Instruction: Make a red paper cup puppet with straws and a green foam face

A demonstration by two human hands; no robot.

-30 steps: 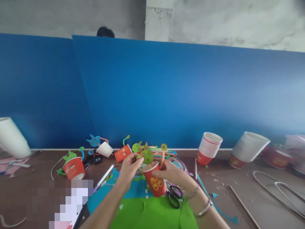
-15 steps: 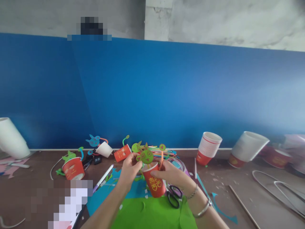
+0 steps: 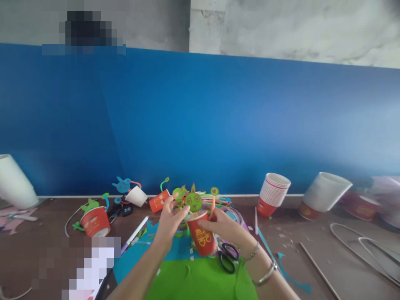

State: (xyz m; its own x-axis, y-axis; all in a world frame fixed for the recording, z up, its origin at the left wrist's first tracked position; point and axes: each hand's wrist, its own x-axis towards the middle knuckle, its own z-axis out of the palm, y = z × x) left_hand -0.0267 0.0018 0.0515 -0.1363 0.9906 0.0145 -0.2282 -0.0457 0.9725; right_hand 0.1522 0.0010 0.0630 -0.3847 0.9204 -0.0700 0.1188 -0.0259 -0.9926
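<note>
My right hand (image 3: 218, 225) is wrapped round the rim side of a red paper cup (image 3: 203, 236) with gold characters, tilted slightly over the paper. A green paper animal face (image 3: 193, 202) with pointed ears stands up from the cup's mouth, and an orange straw (image 3: 213, 206) with a small green heart disc (image 3: 214, 191) rises on its right. Just left of the face, my left hand (image 3: 170, 216) has thumb and fingers apart with nothing gripped. Beneath the cup lie green paper (image 3: 200, 279) and blue paper (image 3: 134, 258). Black-handled scissors (image 3: 228, 257) rest right of the cup.
Decorated red cups (image 3: 96, 221) stand at the left, with a tipped white cup (image 3: 136, 196) behind. Coloured straws (image 3: 215, 199) lie at the back. Right are stacked cups (image 3: 274, 193), a bagged cup stack (image 3: 325, 196), a thin stick (image 3: 318, 268) and a cable (image 3: 359, 250). A blue partition (image 3: 200, 121) rises behind.
My left fingers have parted from the small green disc at the face's left and spread open. The cup has shifted slightly up. A blurred person behind the partition has moved left.
</note>
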